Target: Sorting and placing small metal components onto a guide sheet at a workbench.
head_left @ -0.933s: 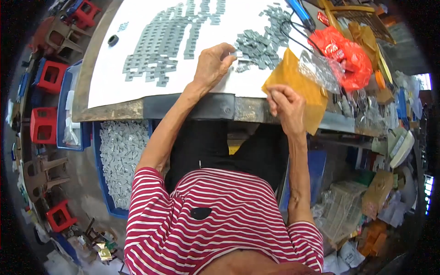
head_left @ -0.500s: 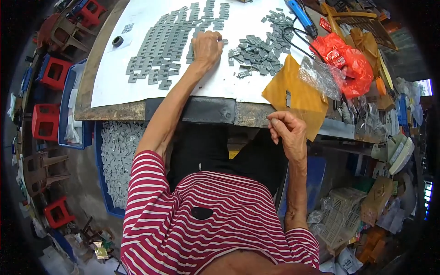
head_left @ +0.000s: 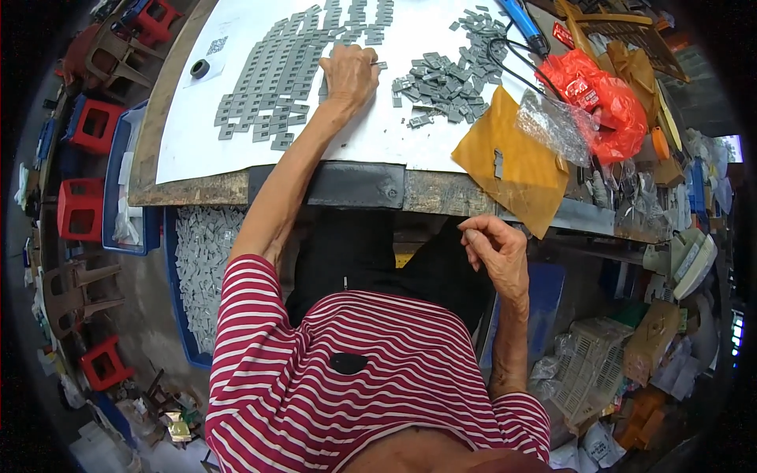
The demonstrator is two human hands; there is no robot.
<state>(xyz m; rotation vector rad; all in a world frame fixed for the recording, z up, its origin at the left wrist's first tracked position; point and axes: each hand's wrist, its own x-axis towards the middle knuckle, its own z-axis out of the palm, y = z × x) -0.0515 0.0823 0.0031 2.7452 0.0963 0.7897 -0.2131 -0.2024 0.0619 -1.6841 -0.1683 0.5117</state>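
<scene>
My left hand (head_left: 349, 72) reaches out over the white sheet (head_left: 197, 150) on the workbench, fingers curled on a small grey part at the edge of the laid-out rows of grey parts (head_left: 272, 87). A loose heap of the same grey parts (head_left: 445, 79) lies just right of that hand. My right hand (head_left: 493, 248) hangs below the bench edge over my lap, fingers loosely curled, nothing visible in it. A yellow-brown sheet (head_left: 512, 169) with one grey part on it drapes over the bench edge above that hand.
A red plastic bag (head_left: 607, 98), a clear bag (head_left: 556, 122) and a blue-handled tool (head_left: 520, 20) sit at the right of the bench. A blue tray of grey parts (head_left: 201, 260) stands on the floor to the left, beside red stools (head_left: 79, 209). Cluttered boxes fill the right.
My left hand has moved left from the loose heap to the ordered rows. My right hand has dropped from the yellow-brown sheet to below the bench edge.
</scene>
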